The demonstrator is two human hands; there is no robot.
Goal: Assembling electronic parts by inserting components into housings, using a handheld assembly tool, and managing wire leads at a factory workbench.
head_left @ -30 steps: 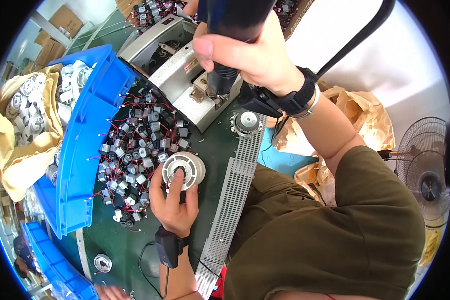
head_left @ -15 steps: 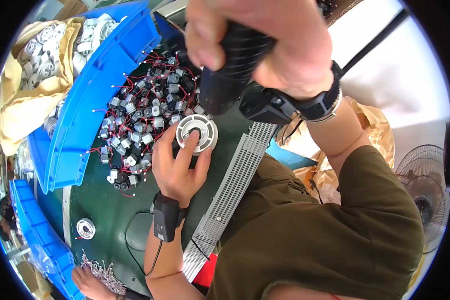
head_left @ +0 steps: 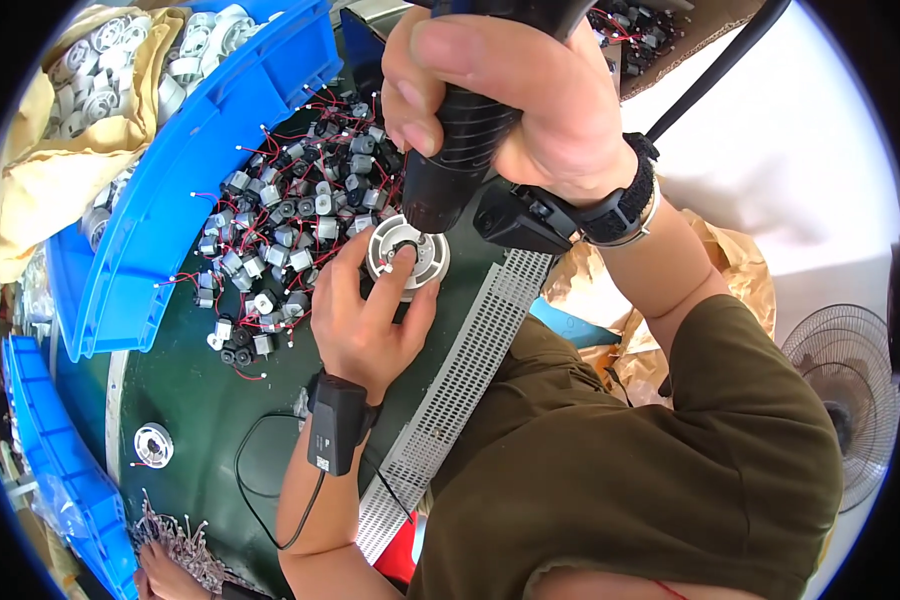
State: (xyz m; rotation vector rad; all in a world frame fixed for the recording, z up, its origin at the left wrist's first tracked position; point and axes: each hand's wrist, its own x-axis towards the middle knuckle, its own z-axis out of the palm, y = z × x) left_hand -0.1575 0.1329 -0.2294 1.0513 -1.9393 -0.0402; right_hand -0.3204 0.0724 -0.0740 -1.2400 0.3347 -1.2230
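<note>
My left hand (head_left: 365,325) steadies a round white plastic housing (head_left: 434,262) on the green table, its fingers around the rim and one finger pressed near the dark centre. My right hand (head_left: 560,110) is wrapped around a black electric screwdriver (head_left: 455,150), held nose down. The tool's nose reaches the far part of the housing's ring; whether its bit touches a screw cannot be made out. Just left of the housing lies a heap of small silver motors (head_left: 300,210) with red wires.
Blue bins (head_left: 210,150) line the left, one with white plastic parts (head_left: 100,75). Another white housing (head_left: 153,445) lies on the green table (head_left: 210,400). At lower left, another person's hand (head_left: 165,575) touches a pile of thin wires (head_left: 185,540). A perforated metal strip (head_left: 450,390) edges the table.
The screwdriver's nose has moved from beside the housing's upper rim to over its ring. My left hand still holds the housing. The view has shifted slightly.
</note>
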